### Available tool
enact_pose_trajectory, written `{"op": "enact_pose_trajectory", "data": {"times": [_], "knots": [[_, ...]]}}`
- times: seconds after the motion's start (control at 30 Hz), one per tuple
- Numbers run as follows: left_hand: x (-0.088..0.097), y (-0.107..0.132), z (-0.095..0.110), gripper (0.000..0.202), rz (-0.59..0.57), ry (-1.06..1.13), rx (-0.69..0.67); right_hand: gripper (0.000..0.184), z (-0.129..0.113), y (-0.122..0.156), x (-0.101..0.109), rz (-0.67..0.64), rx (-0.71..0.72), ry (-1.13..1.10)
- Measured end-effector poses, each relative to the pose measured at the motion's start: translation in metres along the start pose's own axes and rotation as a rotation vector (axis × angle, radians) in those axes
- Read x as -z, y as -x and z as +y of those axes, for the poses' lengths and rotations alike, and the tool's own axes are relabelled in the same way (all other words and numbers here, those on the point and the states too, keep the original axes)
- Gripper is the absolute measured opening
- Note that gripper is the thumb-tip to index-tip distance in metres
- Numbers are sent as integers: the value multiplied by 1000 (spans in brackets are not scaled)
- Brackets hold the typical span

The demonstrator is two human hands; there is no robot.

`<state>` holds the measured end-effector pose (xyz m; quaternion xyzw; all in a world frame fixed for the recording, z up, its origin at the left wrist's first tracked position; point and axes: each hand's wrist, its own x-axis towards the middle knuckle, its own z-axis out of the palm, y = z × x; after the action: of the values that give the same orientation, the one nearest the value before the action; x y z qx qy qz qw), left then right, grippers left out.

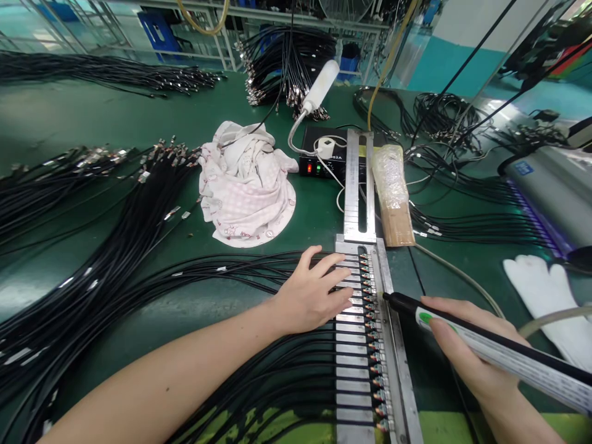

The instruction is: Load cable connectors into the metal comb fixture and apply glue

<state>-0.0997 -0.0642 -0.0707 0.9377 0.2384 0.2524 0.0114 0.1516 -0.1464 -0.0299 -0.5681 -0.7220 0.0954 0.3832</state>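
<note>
My left hand point(314, 293) lies flat with fingers spread on a metal fixture point(356, 345) that holds a row of black cables point(259, 364) with their connector ends lined up along its right side. My right hand point(467, 345) grips a pen-like tool point(490, 348) with a black tip and white body, a hose trailing from its back end. The tool's tip sits just right of the connector row, near the fixture's rail point(393, 345).
A long metal bar point(359, 185) extends away from the fixture. Beside it lie a wrapped brown block point(393, 197), a black control box point(321, 163) with lit lamps, a pink-white cloth point(247, 185) and a white glove point(546, 302). Bundles of black cables point(83, 246) cover the green table.
</note>
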Motion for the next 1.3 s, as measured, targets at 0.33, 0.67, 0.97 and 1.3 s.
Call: {"op": "enact_pose_trajectory", "data": {"times": [0.33,0.67,0.97,1.3], "knots": [[0,-1,0,20,-45,23,13,13,-5,-2,-5,38,-56,-43],[1,-1,0,21,-52,32,16,11,-9,-2,-6,45,-94,-48],[0,-1,0,20,-48,35,17,13,-6,-4,-3,11,-48,-29],[0,-1,-1,20,-50,43,20,15,-7,-2,-4,37,-93,-104]]}}
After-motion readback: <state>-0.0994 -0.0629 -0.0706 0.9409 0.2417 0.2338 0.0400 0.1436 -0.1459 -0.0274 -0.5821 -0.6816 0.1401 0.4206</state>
